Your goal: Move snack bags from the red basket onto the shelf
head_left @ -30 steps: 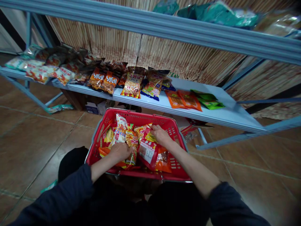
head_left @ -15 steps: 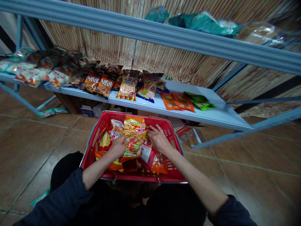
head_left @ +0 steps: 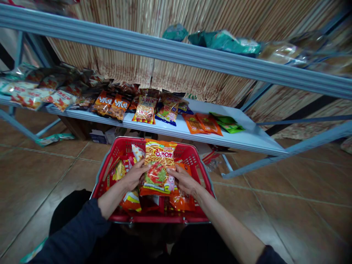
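Note:
Between both hands I hold an orange and yellow snack bag (head_left: 158,167) with its printed front facing me, above the red shopping basket (head_left: 205,198). My left hand (head_left: 136,172) grips the bag's left edge, thumb on the front. On the right edge, my right hand (head_left: 182,179) is closed the same way. Other snack packets lie in the basket: a red and yellow packet (head_left: 120,170) at the left, a yellow and orange packet (head_left: 131,201) below my left hand, and an orange packet (head_left: 183,201) below my right. The held bag hides part of the basket's contents.
Beyond the basket runs a low shelf (head_left: 233,137) with rows of snack bags (head_left: 120,106), flat orange packets (head_left: 202,123) and a green packet (head_left: 227,122). A blue upper shelf beam (head_left: 165,51) crosses above. A teal packet (head_left: 55,139) lies on the tiled floor.
My right hand has closed on the right edge of the snack bag, which my left hand alone held before. The bag now faces me more squarely. The view has shifted slightly.

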Demonstrator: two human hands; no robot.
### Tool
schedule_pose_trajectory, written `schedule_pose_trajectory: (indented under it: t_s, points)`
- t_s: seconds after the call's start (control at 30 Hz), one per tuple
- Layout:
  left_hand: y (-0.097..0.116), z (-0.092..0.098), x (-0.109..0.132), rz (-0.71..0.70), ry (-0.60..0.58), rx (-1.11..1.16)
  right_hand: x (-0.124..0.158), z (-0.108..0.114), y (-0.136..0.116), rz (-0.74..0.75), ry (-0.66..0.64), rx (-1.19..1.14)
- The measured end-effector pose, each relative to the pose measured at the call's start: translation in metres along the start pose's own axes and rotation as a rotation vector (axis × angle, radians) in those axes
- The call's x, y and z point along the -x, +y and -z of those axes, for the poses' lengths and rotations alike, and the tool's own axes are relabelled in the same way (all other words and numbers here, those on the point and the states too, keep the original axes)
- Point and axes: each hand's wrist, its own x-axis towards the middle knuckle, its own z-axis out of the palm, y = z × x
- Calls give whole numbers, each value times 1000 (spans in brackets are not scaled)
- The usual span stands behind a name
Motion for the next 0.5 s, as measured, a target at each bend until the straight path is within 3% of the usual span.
schedule_pose_trajectory:
  t_s: [0.17, 0.37, 0.5]
  points:
    - [10, -9, -7, -41, -25, 95, -2, 2, 3, 53, 83, -54]
    - [17, -23, -30, -87, 179, 95, -4, 2, 6, 120, 68, -3]
    - [11, -34, -36, -128, 214, 70, -5, 5, 11, 158, 57, -88]
